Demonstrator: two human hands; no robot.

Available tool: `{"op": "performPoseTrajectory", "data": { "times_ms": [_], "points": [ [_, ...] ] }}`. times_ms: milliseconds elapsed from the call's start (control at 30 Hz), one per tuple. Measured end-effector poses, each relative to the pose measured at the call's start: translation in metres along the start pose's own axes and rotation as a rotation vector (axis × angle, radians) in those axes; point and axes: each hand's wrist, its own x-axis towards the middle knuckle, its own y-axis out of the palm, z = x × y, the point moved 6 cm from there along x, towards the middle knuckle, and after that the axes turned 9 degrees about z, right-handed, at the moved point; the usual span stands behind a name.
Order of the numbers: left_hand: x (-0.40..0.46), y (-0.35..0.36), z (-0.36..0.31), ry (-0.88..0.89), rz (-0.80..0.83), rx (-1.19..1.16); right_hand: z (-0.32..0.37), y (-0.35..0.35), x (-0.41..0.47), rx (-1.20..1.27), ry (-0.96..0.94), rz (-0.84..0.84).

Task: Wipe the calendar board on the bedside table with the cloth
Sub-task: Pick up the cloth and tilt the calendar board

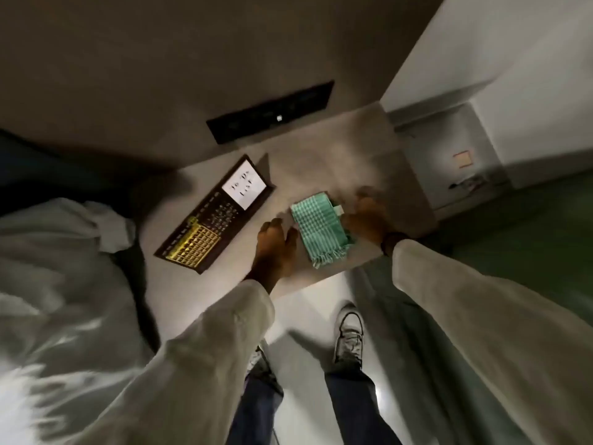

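A dark-framed calendar board (214,216) lies flat on the pale bedside table (324,162), with a white "To Do List" panel at its far end and yellow rows at its near end. To its right lies a folded green-and-white checked cloth (321,231) with a fringe towards me. My left hand (275,248) rests on the table just left of the cloth, fingers apart, touching its edge. Blurred by motion, my right hand (369,218) sits at the cloth's right edge; whether it grips the cloth is unclear.
A bed with white bedding (61,284) lies to the left. A black switch panel (271,112) is on the wall behind the table. A white cabinet (500,101) stands to the right. My shoes (349,332) are on the shiny floor below.
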Motion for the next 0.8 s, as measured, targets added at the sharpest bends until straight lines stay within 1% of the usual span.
{"op": "performPoseTrajectory", "data": {
  "times_ms": [33, 100, 200, 267, 367, 433, 500, 567, 600, 633, 700, 767, 800],
  "points": [
    [0.014, 0.013, 0.003, -0.026, 0.004, -0.026, -0.01, 0.008, 0.012, 0.069, 0.022, 0.032],
    [0.039, 0.03, 0.007, -0.061, -0.037, -0.061, -0.026, 0.019, 0.036, 0.107, 0.032, 0.026],
    [0.059, 0.044, 0.01, -0.111, -0.162, -0.178, -0.071, 0.039, 0.081, 0.157, 0.011, -0.013],
    [0.063, 0.05, 0.007, -0.136, -0.198, -0.226, -0.063, 0.045, 0.08, 0.264, -0.014, 0.01],
    [0.065, 0.056, 0.002, -0.204, -0.172, -0.275, -0.044, 0.056, 0.066, 0.404, 0.01, 0.096],
    [0.061, 0.057, 0.004, -0.235, -0.12, -0.412, -0.048, 0.063, 0.059, 0.538, 0.088, 0.14],
    [0.055, 0.05, 0.006, -0.208, -0.081, -0.508, -0.045, 0.065, 0.047, 0.717, 0.139, 0.174],
    [0.041, 0.035, 0.003, -0.124, -0.049, -0.509, -0.03, 0.068, 0.027, 0.894, 0.163, 0.212],
    [0.031, 0.021, 0.0, -0.055, -0.055, -0.457, -0.02, 0.071, 0.017, 0.944, 0.176, 0.227],
    [0.02, 0.006, 0.0, 0.01, -0.07, -0.342, -0.011, 0.075, 0.009, 0.969, 0.184, 0.23],
    [-0.005, -0.025, 0.003, 0.122, -0.134, 0.04, 0.004, 0.083, -0.006, 0.987, 0.185, 0.213],
    [-0.034, -0.068, 0.015, 0.21, -0.309, 0.426, 0.023, 0.095, -0.02, 0.996, 0.18, 0.176],
    [-0.044, -0.089, 0.024, 0.247, -0.381, 0.536, 0.03, 0.104, -0.024, 1.0, 0.175, 0.154]
  ]
}}
